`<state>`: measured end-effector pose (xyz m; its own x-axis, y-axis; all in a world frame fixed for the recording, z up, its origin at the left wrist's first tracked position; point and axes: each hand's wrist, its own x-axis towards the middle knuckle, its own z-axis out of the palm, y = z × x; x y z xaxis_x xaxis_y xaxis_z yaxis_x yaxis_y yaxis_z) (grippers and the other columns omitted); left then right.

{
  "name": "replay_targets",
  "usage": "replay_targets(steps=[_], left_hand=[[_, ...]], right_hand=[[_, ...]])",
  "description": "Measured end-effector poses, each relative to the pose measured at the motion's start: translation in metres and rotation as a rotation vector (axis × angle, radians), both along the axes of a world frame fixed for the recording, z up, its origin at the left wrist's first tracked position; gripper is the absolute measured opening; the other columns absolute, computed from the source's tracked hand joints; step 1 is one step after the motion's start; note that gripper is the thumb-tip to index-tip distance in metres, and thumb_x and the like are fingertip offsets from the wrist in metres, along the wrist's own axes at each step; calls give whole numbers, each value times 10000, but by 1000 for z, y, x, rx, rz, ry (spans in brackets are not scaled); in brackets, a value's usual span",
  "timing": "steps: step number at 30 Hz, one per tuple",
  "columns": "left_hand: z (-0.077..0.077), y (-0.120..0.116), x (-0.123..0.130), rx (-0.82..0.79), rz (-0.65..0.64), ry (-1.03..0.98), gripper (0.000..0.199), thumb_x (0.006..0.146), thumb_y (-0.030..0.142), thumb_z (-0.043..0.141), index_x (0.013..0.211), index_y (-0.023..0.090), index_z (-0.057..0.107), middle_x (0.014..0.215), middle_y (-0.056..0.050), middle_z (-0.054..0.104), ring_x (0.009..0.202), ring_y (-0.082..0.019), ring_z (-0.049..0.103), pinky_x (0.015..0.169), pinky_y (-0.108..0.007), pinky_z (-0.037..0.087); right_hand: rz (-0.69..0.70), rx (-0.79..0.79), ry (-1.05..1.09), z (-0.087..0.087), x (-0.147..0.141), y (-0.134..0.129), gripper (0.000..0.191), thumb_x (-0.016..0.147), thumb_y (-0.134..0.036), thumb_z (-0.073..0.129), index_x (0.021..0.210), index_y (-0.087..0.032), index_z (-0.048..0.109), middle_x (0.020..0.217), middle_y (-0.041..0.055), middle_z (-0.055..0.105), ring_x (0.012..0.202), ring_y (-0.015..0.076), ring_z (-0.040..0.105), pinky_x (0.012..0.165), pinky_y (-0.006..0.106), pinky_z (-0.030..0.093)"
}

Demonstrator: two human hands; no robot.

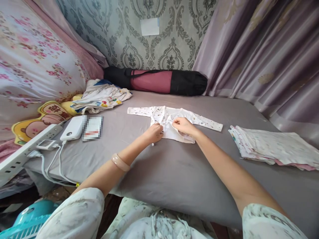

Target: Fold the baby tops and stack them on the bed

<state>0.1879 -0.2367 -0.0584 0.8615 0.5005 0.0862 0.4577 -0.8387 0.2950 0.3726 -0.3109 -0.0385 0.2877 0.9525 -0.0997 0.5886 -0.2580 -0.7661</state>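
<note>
A small white long-sleeved baby shirt [174,114] with a scattered print lies spread on the grey sheet, its sleeves stretched out to both sides. My left hand [157,131] is closed on the lower left part of the shirt's front. With fingers pinched, my right hand [183,126] grips the front flap near the middle and lifts its edge slightly. A little white tie end pokes out below my left hand. My fingers hide part of the cloth between them.
Folded baby clothes [276,146] are stacked at right. Crumpled clothes [102,98] lie at left, near a white power bank [74,127], a blurred packet [92,128] and a power strip [27,149] with cables. A rolled black-and-pink bag [152,81] rests against the wall.
</note>
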Motion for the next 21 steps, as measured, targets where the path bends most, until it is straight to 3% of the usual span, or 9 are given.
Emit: replay_targets(steps=[3,8,12,15,21], left_hand=[[6,-7,6,14,71,-19,215,878,187,462,724,163,610,840,-95,635,851,-206,602,770,-296,449],[10,-26,25,-44,269,-170,340,965,300,370,781,181,630,794,-64,663,731,-181,598,655,-272,397],[6,-37,31,-56,178,-109,313,967,277,386,839,184,656,865,-71,690,817,-196,622,705,-276,421],[1,-40,32,18,116,-27,307,976,241,364,961,174,662,1013,-93,682,956,-225,608,778,-303,451],[-7,-53,33,186,21,169,284,957,244,398,1031,128,646,1106,-142,637,1069,-289,544,882,-387,465]], right_hand=[[9,14,12,7,-2,1,110,792,-233,554,822,-162,632,622,-44,566,497,77,459,501,191,337],[14,53,24,16,-3,2,108,790,-250,552,815,-169,620,604,-44,555,505,85,474,496,191,338],[36,67,5,15,-3,3,111,781,-270,565,795,-176,623,585,-47,551,503,91,467,501,197,339],[63,44,-15,10,-5,3,107,765,-273,579,769,-178,628,583,-45,556,518,97,475,514,201,344],[96,39,-23,0,-9,6,104,751,-264,571,751,-181,634,603,-44,569,560,104,485,538,203,350]])
